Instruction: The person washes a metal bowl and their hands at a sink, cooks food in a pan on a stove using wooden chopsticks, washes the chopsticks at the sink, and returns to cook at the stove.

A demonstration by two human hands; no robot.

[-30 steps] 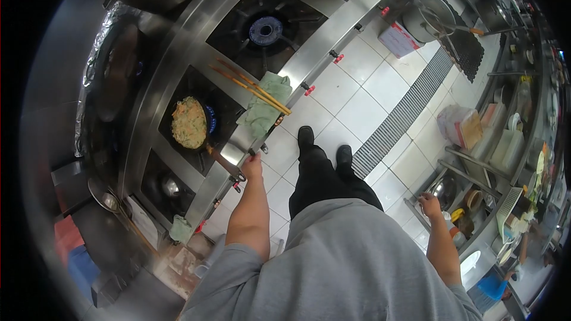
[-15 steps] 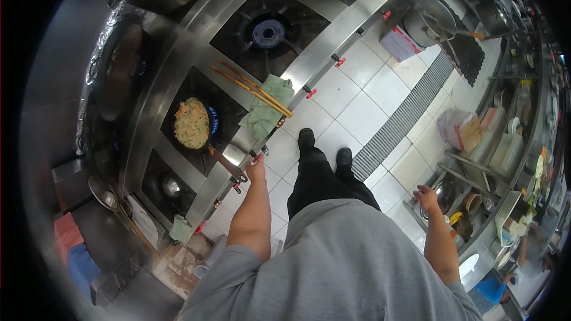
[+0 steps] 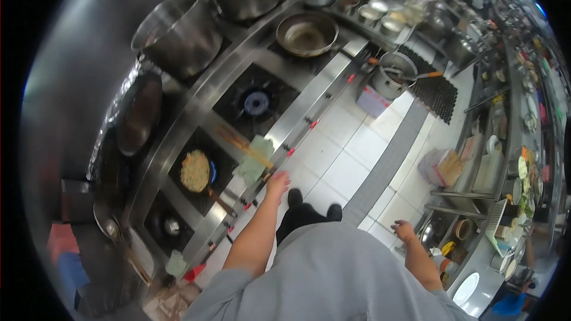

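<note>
My left hand (image 3: 277,184) is beside the front edge of the stove, its fingers loosely extended with nothing visible in them. Close by, a folded green cloth (image 3: 254,163) lies over the stove edge under a pair of long wooden chopsticks (image 3: 245,147). A frying pan (image 3: 211,191) sits on a burner with a blue flame, its handle towards the stove's front. In it lies a round, pale yellow pancake-like food (image 3: 195,170) with orange and green bits. My right hand (image 3: 404,230) hangs free near the shelves on the right, fingers apart.
A burner (image 3: 256,103) has a blue centre. A wide pan (image 3: 306,34) and large pots (image 3: 178,30) stand farther along. On the floor, a pot (image 3: 389,80) with utensils rests on a box (image 3: 373,102). A drain grate (image 3: 383,169) crosses the tiles. Shelves line the right.
My view has tilted up and shifted along the stove. My left hand has moved from beside the pan's handle towards the green cloth and chopsticks. My right hand still hangs at the side.
</note>
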